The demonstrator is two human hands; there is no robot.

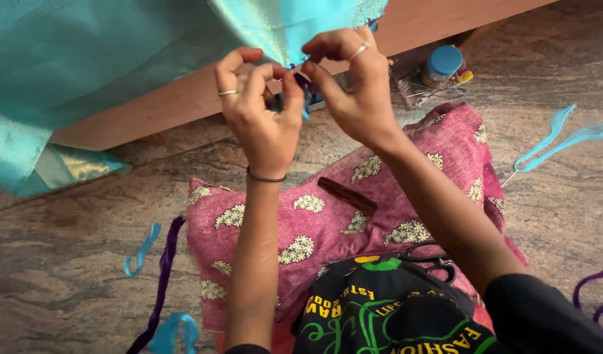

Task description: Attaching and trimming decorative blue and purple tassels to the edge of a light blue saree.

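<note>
Head view: left hand (262,121) and right hand (354,92) raised side by side, each grip closed, fingertips pinched on the purple thread tassel (306,88) at the edge of the turquoise fabric (85,59). Tassel short, hanging roughly downward from the hem, long axis near vertical, mostly hidden between the fingers. Two silver rings, one per hand; one dark band on the left wrist. Below the wrists, one pink patterned pillow (327,216) with one dark brown stick (347,195) lying diagonally on it and black scissors (432,257) partly covered by the right forearm. Beyond the hands, a wooden board (183,105) and one blue-capped jar (443,64). On the stone floor (65,242), loose turquoise threads (557,141) right, purple ribbon (162,275) left.
</note>
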